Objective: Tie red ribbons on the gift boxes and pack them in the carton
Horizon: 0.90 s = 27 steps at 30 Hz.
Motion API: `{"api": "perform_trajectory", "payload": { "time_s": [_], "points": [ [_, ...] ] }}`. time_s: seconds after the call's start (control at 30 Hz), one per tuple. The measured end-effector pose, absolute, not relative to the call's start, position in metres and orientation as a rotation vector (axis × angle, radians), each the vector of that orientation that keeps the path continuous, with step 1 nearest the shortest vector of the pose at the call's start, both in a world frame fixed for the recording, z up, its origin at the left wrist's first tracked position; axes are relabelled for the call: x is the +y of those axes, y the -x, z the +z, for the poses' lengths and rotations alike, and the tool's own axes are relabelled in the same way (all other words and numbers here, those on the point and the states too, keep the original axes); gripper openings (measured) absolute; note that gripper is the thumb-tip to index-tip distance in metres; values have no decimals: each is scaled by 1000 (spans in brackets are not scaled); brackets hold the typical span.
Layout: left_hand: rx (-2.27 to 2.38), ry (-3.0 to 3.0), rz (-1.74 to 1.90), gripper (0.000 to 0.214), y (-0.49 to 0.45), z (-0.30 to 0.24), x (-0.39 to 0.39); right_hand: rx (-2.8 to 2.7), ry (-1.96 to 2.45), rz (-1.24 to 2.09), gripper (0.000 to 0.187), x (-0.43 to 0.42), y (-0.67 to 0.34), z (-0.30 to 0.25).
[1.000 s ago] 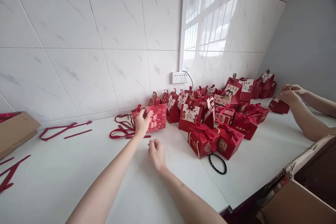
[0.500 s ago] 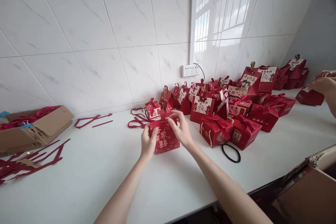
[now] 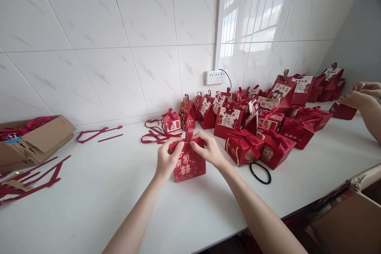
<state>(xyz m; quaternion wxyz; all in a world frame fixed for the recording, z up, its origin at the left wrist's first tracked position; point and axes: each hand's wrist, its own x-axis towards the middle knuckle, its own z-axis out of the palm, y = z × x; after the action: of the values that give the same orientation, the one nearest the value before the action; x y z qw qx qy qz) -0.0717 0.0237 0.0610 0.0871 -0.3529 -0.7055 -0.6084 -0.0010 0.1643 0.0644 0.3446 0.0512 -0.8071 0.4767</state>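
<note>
A red gift box (image 3: 190,166) with pale printed characters stands upright on the white table in front of me. A red ribbon loop (image 3: 189,135) rises from its top edge. My left hand (image 3: 168,156) grips the box's upper left side, thumb on the front. My right hand (image 3: 208,149) pinches the top edge on the right, close to the base of the ribbon loop. Both thumbs nearly meet there. The fingers behind the box are partly hidden.
Many finished-looking red boxes (image 3: 229,121) crowd the right, by a black elastic band (image 3: 260,173). Loose red ribbons (image 3: 99,133) and a cardboard box (image 3: 50,137) lie left. Another person's hands (image 3: 364,95) hold a red box at far right. An open carton (image 3: 345,222) stands below the table edge.
My right hand has lowered its raised fingers onto the box's top edge. The box sits slightly nearer to me. At far right, the other person's second hand has come into view.
</note>
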Motion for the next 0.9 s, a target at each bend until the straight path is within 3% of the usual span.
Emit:
{"api": "perform_trajectory", "payload": {
  "time_s": [0.9],
  "points": [
    [-2067,938,-1805,19,67,54,29,-2052,-51,1363,13,154,3,59]
  ]
}}
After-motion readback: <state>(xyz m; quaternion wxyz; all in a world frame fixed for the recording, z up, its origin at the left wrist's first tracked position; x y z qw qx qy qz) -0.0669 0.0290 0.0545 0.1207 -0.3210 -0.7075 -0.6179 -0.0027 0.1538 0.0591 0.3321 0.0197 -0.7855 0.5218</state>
